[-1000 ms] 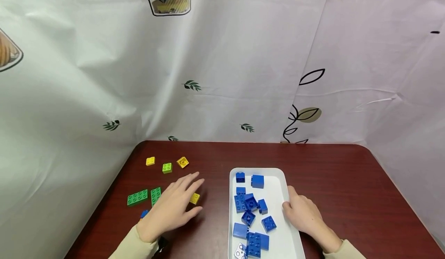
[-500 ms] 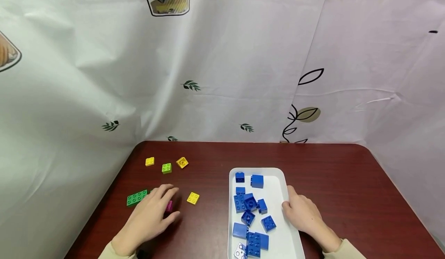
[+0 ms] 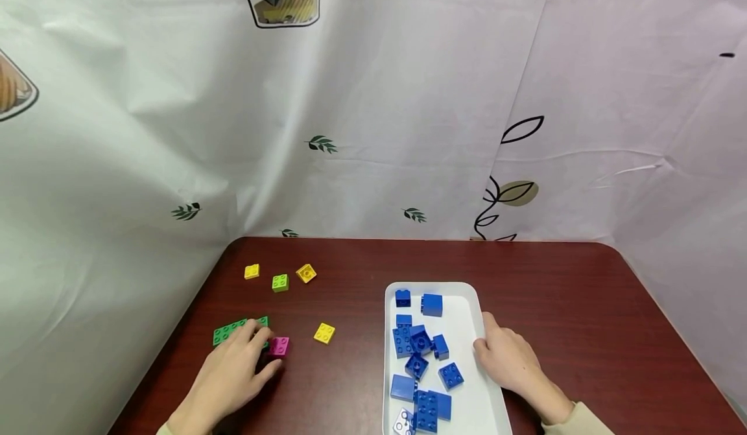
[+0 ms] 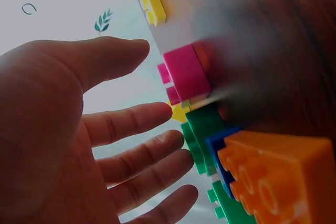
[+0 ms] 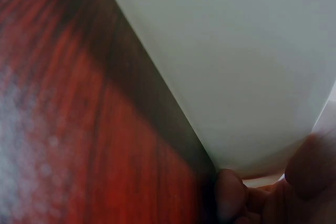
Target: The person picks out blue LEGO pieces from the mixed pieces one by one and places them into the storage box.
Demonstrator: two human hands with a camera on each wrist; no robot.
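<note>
My left hand (image 3: pixel 227 373), fingers spread and loosely bent, hovers over toy building bricks on the table's left side and holds nothing. Close to its fingertips lie a magenta brick (image 3: pixel 279 347) and two green bricks (image 3: pixel 226 333), partly covered by the hand. The left wrist view also reveals an orange brick (image 4: pixel 286 166) and a blue brick (image 4: pixel 216 144), which the hand hides from the head view. With thumb over the rim, my right hand (image 3: pixel 509 357) grips the right edge of a white tray (image 3: pixel 481 402). Several blue bricks (image 3: pixel 426 412) lie in that tray.
A yellow brick (image 3: pixel 323 333) sits between the left hand and the tray. Farther back are a small yellow brick (image 3: pixel 251 271), a lime brick (image 3: pixel 280 283) and an overturned yellow brick (image 3: pixel 306 273). Patterned white cloth (image 3: pixel 373 98) hangs behind the brown table (image 3: pixel 554 279).
My left hand has moved left and toward me, from beside the yellow brick to the green bricks, uncovering the yellow and magenta bricks. The right hand and tray have stayed put.
</note>
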